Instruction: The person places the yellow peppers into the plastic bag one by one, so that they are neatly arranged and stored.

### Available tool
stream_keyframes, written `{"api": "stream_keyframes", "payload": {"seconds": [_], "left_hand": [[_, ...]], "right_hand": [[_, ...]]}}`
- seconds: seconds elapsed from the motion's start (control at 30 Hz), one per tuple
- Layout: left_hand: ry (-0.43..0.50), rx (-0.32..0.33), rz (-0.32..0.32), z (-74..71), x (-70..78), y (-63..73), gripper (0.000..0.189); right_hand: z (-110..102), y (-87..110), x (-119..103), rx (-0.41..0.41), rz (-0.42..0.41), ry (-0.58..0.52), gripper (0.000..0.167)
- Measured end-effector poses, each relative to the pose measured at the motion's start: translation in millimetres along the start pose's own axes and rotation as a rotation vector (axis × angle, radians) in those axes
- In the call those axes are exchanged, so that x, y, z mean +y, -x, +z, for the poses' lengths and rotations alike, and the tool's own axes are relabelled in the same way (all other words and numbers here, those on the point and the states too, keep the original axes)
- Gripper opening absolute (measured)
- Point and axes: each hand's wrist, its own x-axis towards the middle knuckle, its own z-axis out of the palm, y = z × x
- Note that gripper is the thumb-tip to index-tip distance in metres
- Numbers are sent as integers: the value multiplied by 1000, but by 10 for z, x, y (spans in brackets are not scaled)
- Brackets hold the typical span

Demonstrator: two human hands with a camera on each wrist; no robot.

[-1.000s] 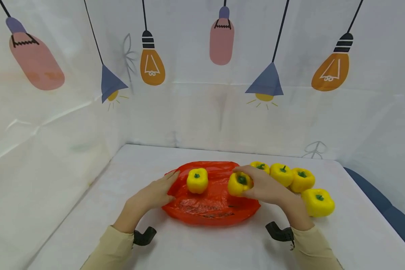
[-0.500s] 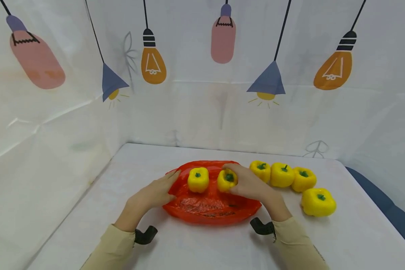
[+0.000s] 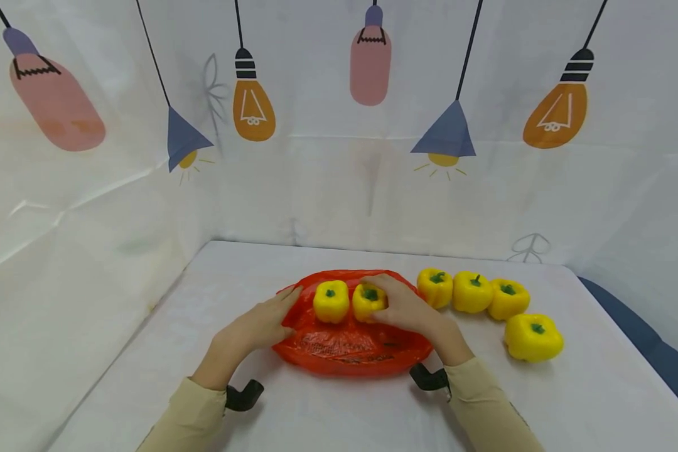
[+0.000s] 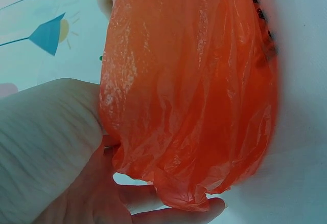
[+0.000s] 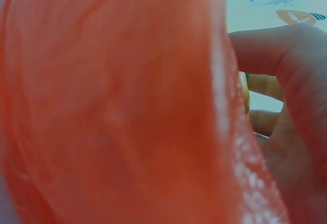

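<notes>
A red plastic bag (image 3: 350, 345) lies flat in the middle of the white table (image 3: 328, 420). One yellow bell pepper (image 3: 331, 302) sits on it. Right beside it is a second yellow pepper (image 3: 367, 300), gripped from the right by my right hand (image 3: 398, 306) and down on the bag. My left hand (image 3: 271, 317) holds the bag's left edge, fingers on top. In the left wrist view the bag (image 4: 194, 91) drapes over the palm with the thumb (image 4: 173, 216) beneath. The right wrist view is filled by the bag (image 5: 112, 106), with curled fingers (image 5: 286, 55) at the right.
Several more yellow peppers stand to the right of the bag: three in a row (image 3: 471, 292) and one nearer the front (image 3: 533, 337). White cloth walls printed with lamps enclose the table at the back and left. The table's right edge (image 3: 627, 333) drops off.
My right hand has carried its pepper leftward over the bag until it stands next to the first pepper. The left hand has stayed on the bag's edge.
</notes>
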Motion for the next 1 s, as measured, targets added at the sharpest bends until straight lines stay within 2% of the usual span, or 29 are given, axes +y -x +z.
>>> {"api": "stream_keyframes", "payload": {"seconds": [0.27,0.53,1.0], "left_hand": [[6,12,3,-18,18,25,80],[11,15,5,-9,12,41,79],[9,14,6,-33,23,57,80]], "right_hand": [[24,3,-24,-37,-8,-23,67],[37,38,-15,-32,24,-10,71],[-110,216,-63,5,50,20,69]]}}
